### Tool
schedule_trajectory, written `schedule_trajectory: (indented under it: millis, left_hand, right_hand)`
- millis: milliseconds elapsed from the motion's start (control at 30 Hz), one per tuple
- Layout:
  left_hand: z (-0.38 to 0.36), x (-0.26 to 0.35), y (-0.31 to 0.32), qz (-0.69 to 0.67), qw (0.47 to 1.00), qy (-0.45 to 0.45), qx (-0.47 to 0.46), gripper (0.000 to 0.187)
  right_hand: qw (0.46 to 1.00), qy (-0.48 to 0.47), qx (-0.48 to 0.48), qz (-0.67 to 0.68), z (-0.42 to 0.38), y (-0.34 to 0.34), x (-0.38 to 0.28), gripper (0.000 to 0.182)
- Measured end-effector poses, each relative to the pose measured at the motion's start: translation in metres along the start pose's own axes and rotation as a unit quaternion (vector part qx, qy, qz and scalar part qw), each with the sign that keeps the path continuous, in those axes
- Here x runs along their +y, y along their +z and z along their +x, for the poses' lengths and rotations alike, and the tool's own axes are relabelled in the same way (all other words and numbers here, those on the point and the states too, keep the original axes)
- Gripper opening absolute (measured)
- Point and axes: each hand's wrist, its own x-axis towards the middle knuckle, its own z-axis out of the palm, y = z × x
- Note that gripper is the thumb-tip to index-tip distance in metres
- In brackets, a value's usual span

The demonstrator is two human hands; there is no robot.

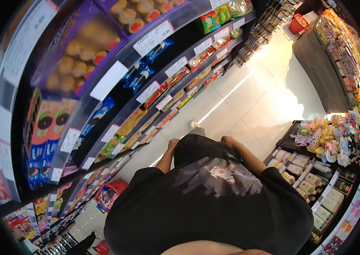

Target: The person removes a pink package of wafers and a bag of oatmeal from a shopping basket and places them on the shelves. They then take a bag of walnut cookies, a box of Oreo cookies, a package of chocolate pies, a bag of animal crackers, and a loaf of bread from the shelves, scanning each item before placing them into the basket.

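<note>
My left hand (172,144) is low at my left side, next to the dark cloth over my thigh. Its fingers look curled, but they are too small and partly turned away to show whether anything is in them. On the other side, my right hand (228,141) is close to the same dark clothing, and its fingers are mostly hidden. A black T-shirt (214,212) with a printed picture covers my body. One light shoe (194,124) shows on the tiled floor (239,100). Neither hand touches the shelves.
Shelves with price tags (153,38) line my left, holding purple snack boxes (82,46) and blue packets (139,76). A red basket (110,195) stands behind at left. To my right are a cosmetics shelf (312,182), hair accessories (333,140) and a dark rounded display stand (316,63).
</note>
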Motion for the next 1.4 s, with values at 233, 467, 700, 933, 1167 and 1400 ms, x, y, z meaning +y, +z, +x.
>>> schedule_trajectory:
  millis: [233,467,700,933,1167,1400]
  left_hand:
    - [-0.047,0.21,-0.004,-0.055,0.992,0.095,-0.054,0.024]
    - [-0.107,0.364,0.01,-0.131,0.951,0.27,-0.077,0.024]
    - [-0.134,0.479,0.031,-0.258,0.873,0.413,0.014,0.024]
    - [-0.118,0.562,0.046,-0.294,0.801,0.45,0.264,0.026]
    - [-0.103,0.595,0.063,-0.325,0.779,0.395,0.363,0.027]
    - [-0.102,0.595,0.066,-0.222,0.813,0.397,0.365,0.036]
  right_hand:
    - [0.972,-0.087,0.186,0.111,0.037,-0.089,-0.036,0.016]
    - [0.935,-0.198,0.241,0.167,0.088,-0.191,-0.082,0.013]
    - [0.839,-0.327,0.374,0.222,0.087,-0.335,-0.165,0.02]
    - [0.749,-0.485,0.42,0.168,0.066,-0.432,-0.193,0.019]
    - [0.827,-0.478,0.264,0.135,0.046,-0.45,-0.222,0.042]
    - [0.845,-0.499,0.098,0.166,0.036,-0.446,-0.236,0.055]
